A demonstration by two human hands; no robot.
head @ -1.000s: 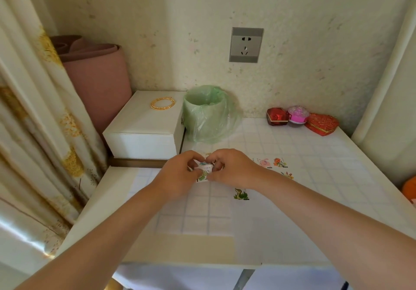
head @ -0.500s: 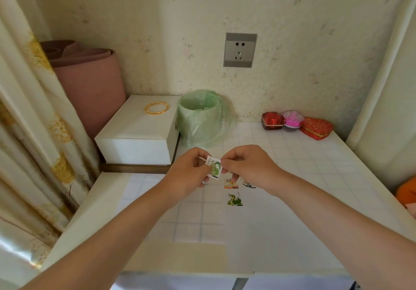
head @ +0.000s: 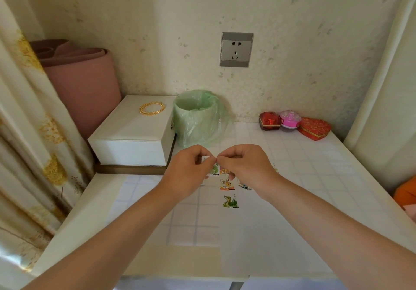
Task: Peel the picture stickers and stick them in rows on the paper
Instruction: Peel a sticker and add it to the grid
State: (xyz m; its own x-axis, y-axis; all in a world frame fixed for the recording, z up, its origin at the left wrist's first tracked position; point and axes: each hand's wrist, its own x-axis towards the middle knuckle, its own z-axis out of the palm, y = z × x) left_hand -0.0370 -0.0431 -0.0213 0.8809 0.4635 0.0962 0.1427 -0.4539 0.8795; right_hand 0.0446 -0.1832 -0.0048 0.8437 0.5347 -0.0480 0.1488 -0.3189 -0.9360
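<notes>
A small white sticker piece with a green picture [head: 213, 170] hangs above the table between both hands. My left hand [head: 188, 172] pinches its left side. My right hand [head: 245, 165] pinches its top right corner, thumb and forefinger touching the left hand's fingertips. Under the hands lies the white paper [head: 258, 233] on the tiled table. Stuck on it are a rabbit sticker [head: 226, 184], a green snake sticker [head: 230, 201] below that, and a small one [head: 245, 186] beside my right wrist. Other stickers are hidden by my right hand.
A bin with a green bag [head: 198, 115] stands just behind the hands. Left of it is a white box [head: 132, 132] with a gold bracelet [head: 151, 108] on top. Red and pink gift boxes [head: 292, 123] sit at the back right. A curtain [head: 29, 132] hangs on the left.
Both hands have lifted the sticker piece off the paper and pinched closer together at its top edge. The view has tilted, so the stickers below the hands now show.
</notes>
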